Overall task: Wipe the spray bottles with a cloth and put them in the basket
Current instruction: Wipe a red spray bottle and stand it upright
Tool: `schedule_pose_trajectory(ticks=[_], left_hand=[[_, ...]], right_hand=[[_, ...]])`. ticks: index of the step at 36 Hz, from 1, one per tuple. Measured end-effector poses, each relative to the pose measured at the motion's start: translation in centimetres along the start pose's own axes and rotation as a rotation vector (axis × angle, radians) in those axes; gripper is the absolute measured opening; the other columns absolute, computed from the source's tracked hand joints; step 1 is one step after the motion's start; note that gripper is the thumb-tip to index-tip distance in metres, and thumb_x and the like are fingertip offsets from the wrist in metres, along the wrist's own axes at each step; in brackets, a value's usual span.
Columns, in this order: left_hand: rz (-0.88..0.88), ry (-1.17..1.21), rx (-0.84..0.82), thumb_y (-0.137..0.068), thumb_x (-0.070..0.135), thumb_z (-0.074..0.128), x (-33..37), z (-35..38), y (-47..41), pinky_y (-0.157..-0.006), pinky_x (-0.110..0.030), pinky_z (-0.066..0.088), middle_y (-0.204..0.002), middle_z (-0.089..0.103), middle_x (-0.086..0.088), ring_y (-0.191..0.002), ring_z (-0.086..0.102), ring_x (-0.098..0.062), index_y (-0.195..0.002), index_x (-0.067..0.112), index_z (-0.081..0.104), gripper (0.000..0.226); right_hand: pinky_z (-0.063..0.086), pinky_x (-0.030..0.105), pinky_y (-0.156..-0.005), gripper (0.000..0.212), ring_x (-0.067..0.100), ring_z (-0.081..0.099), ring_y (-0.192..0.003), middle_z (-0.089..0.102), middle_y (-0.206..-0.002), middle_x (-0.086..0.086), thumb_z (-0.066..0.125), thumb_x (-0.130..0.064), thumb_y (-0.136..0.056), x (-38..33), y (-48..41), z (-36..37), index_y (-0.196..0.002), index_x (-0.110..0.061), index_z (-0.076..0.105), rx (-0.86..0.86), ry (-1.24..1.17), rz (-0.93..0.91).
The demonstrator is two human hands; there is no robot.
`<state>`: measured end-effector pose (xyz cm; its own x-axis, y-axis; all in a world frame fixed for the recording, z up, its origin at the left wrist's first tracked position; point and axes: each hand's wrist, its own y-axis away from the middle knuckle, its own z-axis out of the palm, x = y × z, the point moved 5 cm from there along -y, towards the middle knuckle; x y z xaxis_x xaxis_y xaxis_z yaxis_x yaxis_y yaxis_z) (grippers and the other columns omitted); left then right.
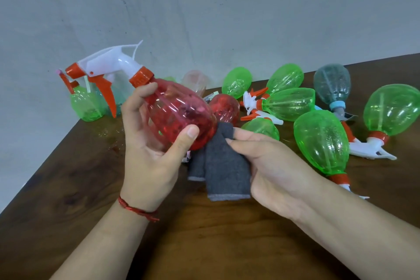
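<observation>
The red bottle [179,116] is clear, glossy plastic with a ribbed body; its white sprayer [109,61] and orange trigger [103,91] are opaque, smooth plastic. The grey cloth [218,166] is matt and fuzzy. The green bottles [320,143] are shiny translucent plastic. The worktop [68,184] is dark wood with visible grain. The wall [204,7] looks matt and scuffed.

Both forearms reach forward, bare; the left hand [147,150] is raised, palm inward, fingers and thumb curled in a grip, a red string [136,209] tied round its wrist; the right hand [270,166] sits lower, palm turned left, fingers pinched together with the thumb.
</observation>
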<state>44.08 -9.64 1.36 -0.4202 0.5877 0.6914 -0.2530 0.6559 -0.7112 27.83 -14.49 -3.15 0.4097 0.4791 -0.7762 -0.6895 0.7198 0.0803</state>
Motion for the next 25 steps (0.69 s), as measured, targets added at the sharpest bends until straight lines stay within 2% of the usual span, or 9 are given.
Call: schedule_pose_trajectory(ticks=[4,6,7,10,12,17,21,23,25], left_hand=[[-0.035,-0.013,-0.017,-0.089,0.009,0.078,-0.4,-0.2,-0.1,-0.107,-0.066,0.051,-0.149,0.047,-0.021,-0.135,0.055,-0.039,-0.151,0.01,0.037,0.074],[-0.065,-0.017,-0.036,-0.09,0.013,0.078,-0.7,-0.4,-0.1,-0.108,-0.062,0.054,-0.152,0.049,-0.016,-0.138,0.056,-0.036,-0.155,0.015,0.039,0.076],[-0.082,-0.008,-0.053,-0.092,0.016,0.079,-0.9,-0.3,-0.1,-0.108,-0.06,0.054,-0.155,0.049,-0.014,-0.14,0.055,-0.036,-0.158,0.017,0.039,0.077],[-0.119,0.041,-0.095,-0.092,0.021,0.08,-0.9,0.4,0.1,-0.113,-0.057,0.051,-0.162,0.047,-0.011,-0.146,0.051,-0.034,-0.164,0.02,0.034,0.085],[-0.147,0.081,-0.065,-0.09,0.022,0.078,-1.0,0.8,0.4,-0.113,-0.05,0.052,-0.161,0.049,-0.008,-0.146,0.052,-0.031,-0.164,0.02,0.032,0.087],[-0.277,0.245,0.086,-0.09,0.033,0.079,-1.8,1.3,1.3,-0.117,-0.06,0.046,-0.16,0.052,-0.004,-0.147,0.053,-0.03,-0.163,0.035,0.034,0.085],[-0.26,0.199,0.153,-0.093,0.038,0.073,-1.7,1.1,1.8,-0.117,-0.062,0.044,-0.159,0.052,0.0,-0.15,0.048,-0.022,-0.166,0.041,0.027,0.086],[-0.219,0.17,0.131,-0.093,0.034,0.073,-1.3,1.1,1.7,-0.114,-0.063,0.048,-0.155,0.056,0.005,-0.148,0.051,-0.023,-0.167,0.036,0.024,0.089],[-0.179,0.14,0.071,-0.094,0.021,0.075,-0.7,1.5,1.7,-0.109,-0.06,0.053,-0.15,0.058,0.02,-0.143,0.056,-0.02,-0.168,0.027,0.021,0.092]], right_hand=[[0.063,0.04,-0.093,0.036,0.035,0.07,-0.121,0.073,-0.129,0.018,0.045,-0.002,-0.107,-1.3,0.2,0.0,-0.136,-0.007,0.066,0.036,-0.049,-0.168],[0.063,0.035,-0.09,0.036,0.027,0.075,-0.112,0.076,-0.125,0.013,0.046,0.001,-0.107,-1.7,0.3,0.1,-0.133,-0.01,0.069,0.048,0.063,-0.275],[0.061,0.032,-0.092,0.037,0.021,0.075,-0.111,0.077,-0.123,0.007,0.048,0.002,-0.107,-1.8,0.5,0.0,-0.132,-0.015,0.071,0.085,0.189,-0.349],[0.049,0.033,-0.114,0.045,0.003,0.065,-0.127,0.073,-0.128,-0.017,0.058,0.001,-0.105,-2.4,1.4,-0.3,-0.131,-0.032,0.072,0.238,0.673,-0.591],[0.045,0.03,-0.118,0.046,-0.002,0.06,-0.131,0.07,-0.132,-0.024,0.06,0.0,-0.104,-2.4,1.8,-0.1,-0.131,-0.036,0.071,0.243,0.788,-0.648],[0.048,0.036,-0.116,0.044,0.001,0.065,-0.126,0.074,-0.126,-0.018,0.063,0.004,-0.101,-2.2,1.5,-0.1,-0.126,-0.03,0.075,0.247,0.691,-0.615],[0.051,0.032,-0.112,0.043,0.0,0.068,-0.121,0.076,-0.121,-0.018,0.065,0.005,-0.099,-2.3,1.4,0.2,-0.12,-0.031,0.077,0.226,0.694,-0.604],[0.052,0.036,-0.112,0.041,0.002,0.069,-0.12,0.076,-0.12,-0.018,0.065,0.003,-0.1,-3.2,1.6,0.2,-0.122,-0.029,0.077,0.245,0.719,-0.664],[0.051,0.036,-0.113,0.041,0.002,0.067,-0.123,0.075,-0.125,-0.016,0.065,0.004,-0.099,-4.8,2.2,0.0,-0.124,-0.028,0.076,0.3,0.766,-0.782]])
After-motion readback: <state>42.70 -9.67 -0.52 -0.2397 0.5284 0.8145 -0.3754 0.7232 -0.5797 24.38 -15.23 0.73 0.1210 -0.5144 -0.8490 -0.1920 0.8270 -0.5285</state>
